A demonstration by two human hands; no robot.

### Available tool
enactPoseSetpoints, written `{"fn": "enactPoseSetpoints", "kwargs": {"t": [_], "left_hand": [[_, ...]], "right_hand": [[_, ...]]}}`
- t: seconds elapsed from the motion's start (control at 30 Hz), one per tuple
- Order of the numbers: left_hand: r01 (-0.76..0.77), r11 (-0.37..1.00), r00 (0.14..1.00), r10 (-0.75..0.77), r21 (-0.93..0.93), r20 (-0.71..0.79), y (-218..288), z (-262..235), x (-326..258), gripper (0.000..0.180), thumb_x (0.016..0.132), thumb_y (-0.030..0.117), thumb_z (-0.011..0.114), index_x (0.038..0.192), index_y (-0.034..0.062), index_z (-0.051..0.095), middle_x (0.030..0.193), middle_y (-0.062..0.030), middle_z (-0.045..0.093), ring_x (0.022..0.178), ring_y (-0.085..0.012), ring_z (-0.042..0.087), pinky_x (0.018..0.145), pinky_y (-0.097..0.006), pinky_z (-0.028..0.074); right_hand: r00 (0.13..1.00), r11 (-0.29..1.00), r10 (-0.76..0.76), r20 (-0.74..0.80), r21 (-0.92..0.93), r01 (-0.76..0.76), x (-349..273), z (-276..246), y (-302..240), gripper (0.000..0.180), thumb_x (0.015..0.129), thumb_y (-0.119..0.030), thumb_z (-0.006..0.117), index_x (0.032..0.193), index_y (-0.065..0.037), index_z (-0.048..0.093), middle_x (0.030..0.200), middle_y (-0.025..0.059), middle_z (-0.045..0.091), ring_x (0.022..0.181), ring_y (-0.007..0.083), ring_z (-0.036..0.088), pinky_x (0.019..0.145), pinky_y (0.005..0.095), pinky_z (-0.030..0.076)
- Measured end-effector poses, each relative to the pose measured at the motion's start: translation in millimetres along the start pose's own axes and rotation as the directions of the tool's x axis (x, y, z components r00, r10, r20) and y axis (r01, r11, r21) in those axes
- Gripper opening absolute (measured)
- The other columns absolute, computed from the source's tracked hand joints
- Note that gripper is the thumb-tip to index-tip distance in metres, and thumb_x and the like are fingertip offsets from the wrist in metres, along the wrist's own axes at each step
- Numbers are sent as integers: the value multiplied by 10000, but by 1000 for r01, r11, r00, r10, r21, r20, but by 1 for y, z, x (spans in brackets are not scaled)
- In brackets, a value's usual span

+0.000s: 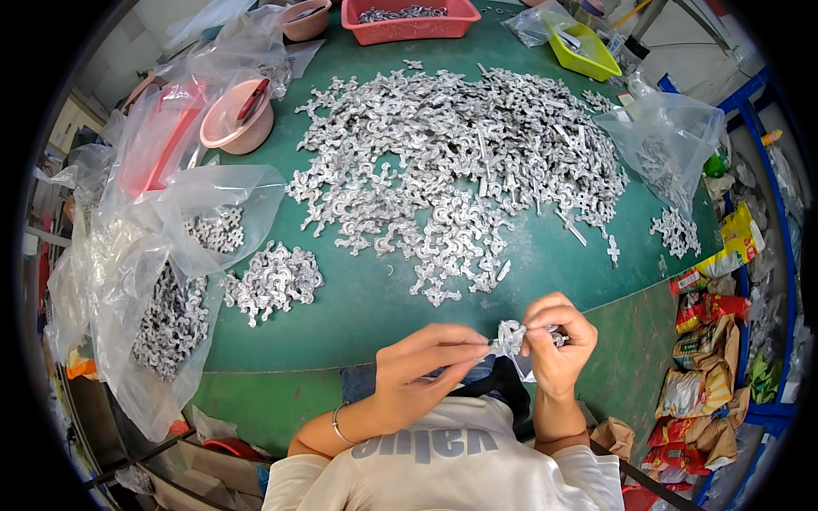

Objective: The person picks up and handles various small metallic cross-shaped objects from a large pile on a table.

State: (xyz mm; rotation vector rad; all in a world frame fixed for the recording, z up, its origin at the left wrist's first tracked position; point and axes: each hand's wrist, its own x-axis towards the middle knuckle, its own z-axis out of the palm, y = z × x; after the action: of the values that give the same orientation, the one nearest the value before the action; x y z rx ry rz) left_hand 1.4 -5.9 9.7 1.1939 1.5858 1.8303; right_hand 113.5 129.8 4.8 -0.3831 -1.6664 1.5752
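Just off the table's front edge, my left hand (422, 362) and my right hand (558, 349) meet around a silvery metal casting (511, 335). The fingertips of my left hand pinch its left end. My right hand is closed on its other side, and more grey metal shows between those fingers; whether it is the same piece I cannot tell. Beyond my hands spreads a big heap of similar small castings (443, 213). A smaller pile of castings (274, 281) lies to the left, and a few castings (676, 232) sit at the right edge.
Clear plastic bags of castings (170, 324) lie along the left side, and another plastic bag (669, 140) on the right. A pink bowl (239, 119), a red tray (409, 25) and a yellow-green basket (588, 53) stand on the green table (366, 319). Colourful packets (694, 392) fill a blue rack.
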Motion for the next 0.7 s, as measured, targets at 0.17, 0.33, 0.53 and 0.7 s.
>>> {"fn": "enactPoseSetpoints", "kwargs": {"t": [0.17,0.33,0.53,0.7], "left_hand": [[-18,1000,1000,18,10,-5,-2,4,1,222,644,-145,606,833,-33,634,891,-147,608,795,-197,593,690,-268,477],[136,987,990,-138,-88,-19,-21,14,5,371,669,-143,591,1023,-35,560,998,-143,574,879,-203,582,773,-282,480],[184,980,983,-184,74,0,-34,14,6,408,694,-124,581,1085,-25,522,1084,-133,526,977,-204,551,838,-288,458],[124,977,989,-136,176,63,-36,16,5,303,705,-77,592,1001,-14,572,999,-119,574,924,-204,558,786,-283,457]], "right_hand": [[992,992,129,18,-11,-129,0,-5,-7,81,731,56,592,812,63,594,763,119,572,490,87,478,426,194,365],[895,893,446,12,68,-446,4,-17,9,63,768,29,578,821,48,607,717,73,569,482,63,457,427,188,340],[842,938,258,-475,332,-100,34,-145,67,147,838,-125,557,904,6,557,642,15,531,409,49,368,350,167,253],[563,968,249,-788,199,-150,65,-243,79,265,832,-139,568,1035,28,532,837,67,591,493,69,442,378,154,303]]}}
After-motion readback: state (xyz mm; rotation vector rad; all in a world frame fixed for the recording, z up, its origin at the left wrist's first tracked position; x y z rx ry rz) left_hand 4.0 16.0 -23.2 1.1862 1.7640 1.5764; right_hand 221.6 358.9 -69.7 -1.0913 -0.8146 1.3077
